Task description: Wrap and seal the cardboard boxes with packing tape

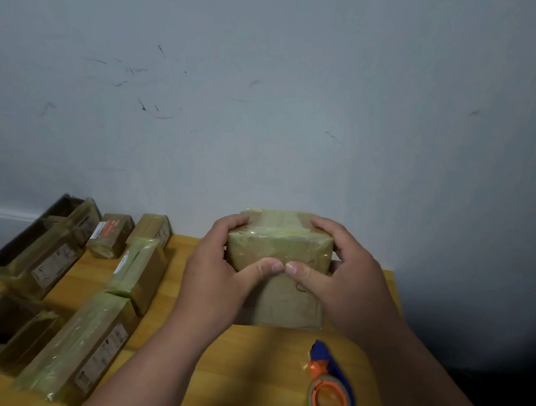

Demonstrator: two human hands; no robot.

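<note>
A small cardboard box (280,246) wrapped in yellowish clear tape stands raised on its end at the middle of the wooden table (248,379). My left hand (217,274) grips its left side, fingers over the top corner and thumb on the front face. My right hand (338,275) grips the right side the same way. The two thumb tips meet on the front face. A tape dispenser (332,386) with an orange core and a blue handle lies on the table near my right forearm, held by neither hand.
Several taped cardboard boxes lie in rows at the left, among them a long one (80,345) at the front and another (140,271) behind it. A grey wall (272,102) rises just behind the table. The table's right edge (397,293) drops off into dark floor.
</note>
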